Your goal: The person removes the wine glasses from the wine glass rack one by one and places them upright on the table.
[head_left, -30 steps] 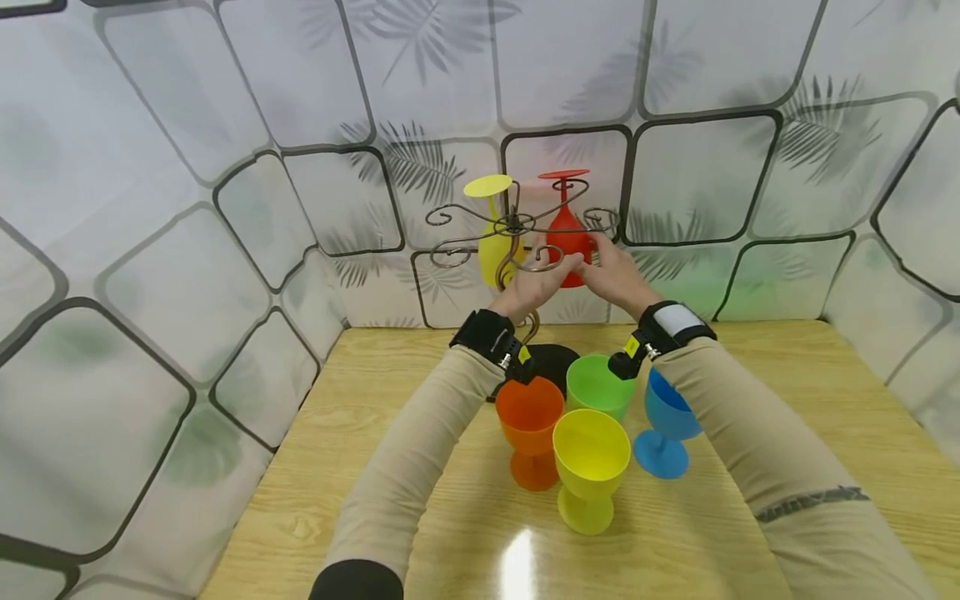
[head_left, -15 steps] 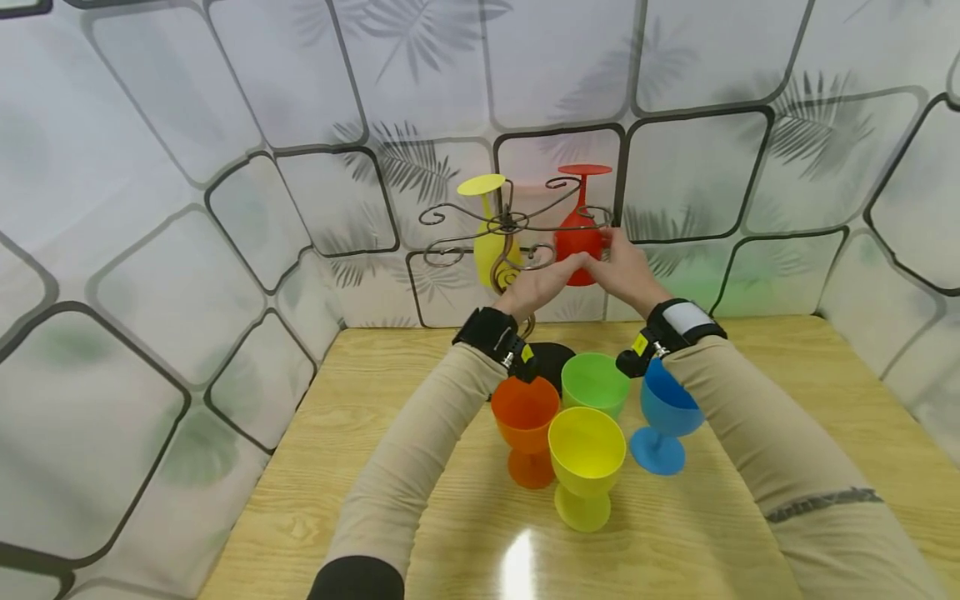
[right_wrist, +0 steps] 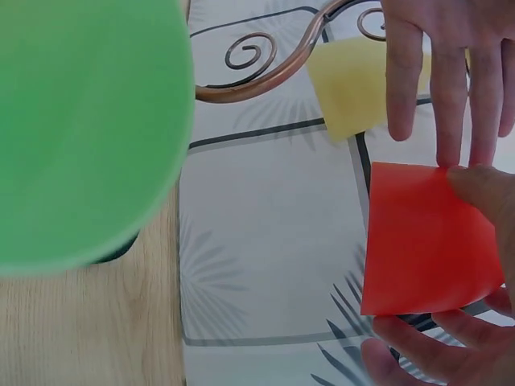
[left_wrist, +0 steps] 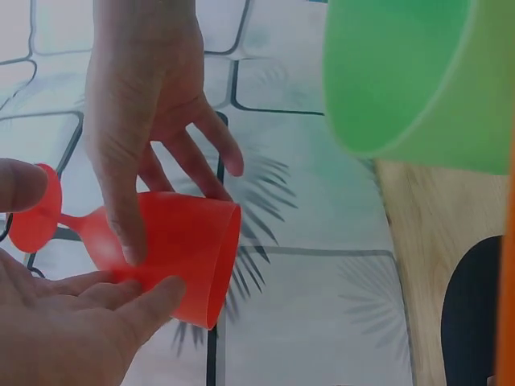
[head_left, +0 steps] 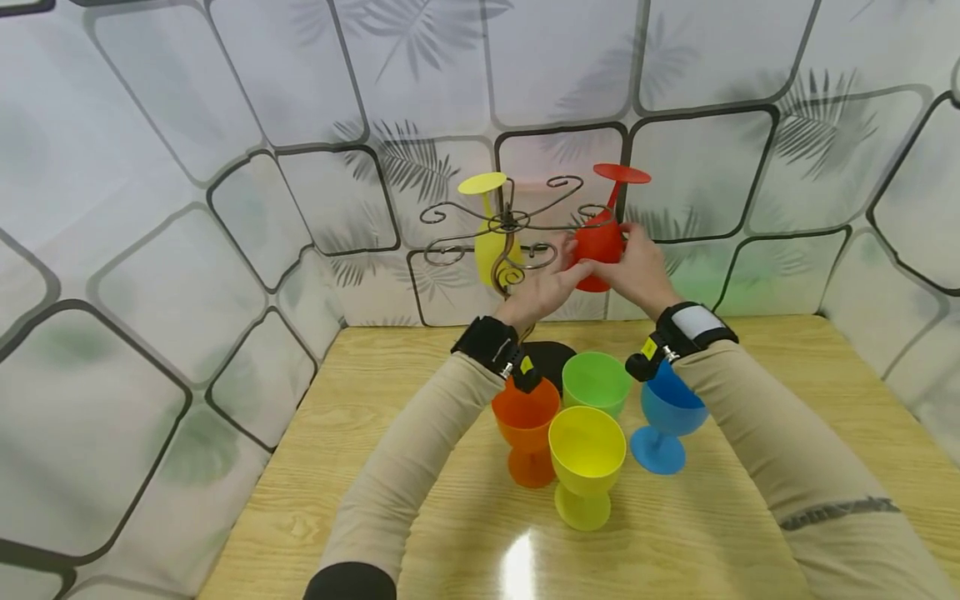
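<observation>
Both hands were closed about one red goblet [head_left: 600, 246]: the left hand [head_left: 542, 287] cupped its bowl from below, the right hand [head_left: 637, 267] was curled round it. It was held upside down and tilted, beside the wire rack [head_left: 510, 229], above the tabletop [head_left: 787, 400]. It was judged light, stiff, smooth plastic, best gripped at the bowl. Its colour was opaque red, with a slim stem and flat foot.
</observation>
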### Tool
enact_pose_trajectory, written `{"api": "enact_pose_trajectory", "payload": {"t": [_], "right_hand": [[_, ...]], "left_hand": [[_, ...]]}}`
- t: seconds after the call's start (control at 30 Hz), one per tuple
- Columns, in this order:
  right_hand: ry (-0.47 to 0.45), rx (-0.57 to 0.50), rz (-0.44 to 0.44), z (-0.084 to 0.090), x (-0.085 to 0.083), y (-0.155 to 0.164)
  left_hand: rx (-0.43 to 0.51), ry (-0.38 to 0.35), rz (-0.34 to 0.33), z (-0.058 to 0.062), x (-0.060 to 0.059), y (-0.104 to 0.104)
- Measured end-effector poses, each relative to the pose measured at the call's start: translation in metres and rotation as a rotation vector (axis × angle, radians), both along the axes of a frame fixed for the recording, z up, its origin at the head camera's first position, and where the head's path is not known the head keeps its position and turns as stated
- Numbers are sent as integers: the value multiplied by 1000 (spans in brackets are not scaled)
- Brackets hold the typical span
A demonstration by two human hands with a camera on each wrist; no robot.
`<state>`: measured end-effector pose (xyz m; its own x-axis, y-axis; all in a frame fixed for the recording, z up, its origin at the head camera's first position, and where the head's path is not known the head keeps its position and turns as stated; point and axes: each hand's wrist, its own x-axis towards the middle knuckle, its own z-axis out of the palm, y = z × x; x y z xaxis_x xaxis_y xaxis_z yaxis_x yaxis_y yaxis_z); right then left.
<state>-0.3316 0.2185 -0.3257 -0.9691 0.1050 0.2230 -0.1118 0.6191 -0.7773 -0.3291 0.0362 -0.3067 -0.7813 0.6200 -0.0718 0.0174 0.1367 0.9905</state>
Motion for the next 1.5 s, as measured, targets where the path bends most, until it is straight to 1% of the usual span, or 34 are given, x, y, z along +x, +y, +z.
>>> {"api": "enact_pose_trajectory", "payload": {"t": [0.03,0.07,0.1,0.13,0.2,0.33,0.37,0.43,0.57,0.7,0.77,0.83,0.9,0.93,1.07,1.13,1.2,1.37,1.5], "right_hand": [[9,8,-3,0,1,1],[15,16,-5,0,1,1],[18,18,-3,1,3,2],[18,21,0,2,4,3],[16,28,6,3,7,5],[-10,21,30,6,16,12],[-16,20,35,7,18,14],[-28,21,39,8,24,19],[-33,28,44,12,36,26],[-28,25,35,16,48,31],[-22,19,26,19,54,31],[-8,11,20,22,58,30],[6,9,24,24,63,28],[11,12,28,25,65,27],[25,39,49,26,73,20],[29,52,54,25,76,16],[38,55,59,25,79,13],[36,14,78,26,86,10],[13,-39,94,23,91,9]], "left_hand": [[-154,137,52,0,1,0],[-241,228,93,-1,2,0],[-232,232,107,-2,3,0],[-268,284,126,-4,4,-1],[-200,293,116,-6,5,-3],[-104,353,109,-10,7,-10],[-95,376,109,-11,8,-12],[-108,438,117,-11,9,-16],[-152,516,115,-9,9,-20],[-168,512,74,-7,11,-21],[-185,521,55,-7,12,-20],[-205,533,45,-7,14,-20],[-229,543,50,-8,15,-19],[-235,540,53,-8,15,-20],[-244,486,59,-11,17,-21],[-225,457,54,-11,18,-23],[-199,450,46,-12,19,-24],[-56,475,-9,-15,20,-27],[35,457,-58,-16,21,-28]]}}
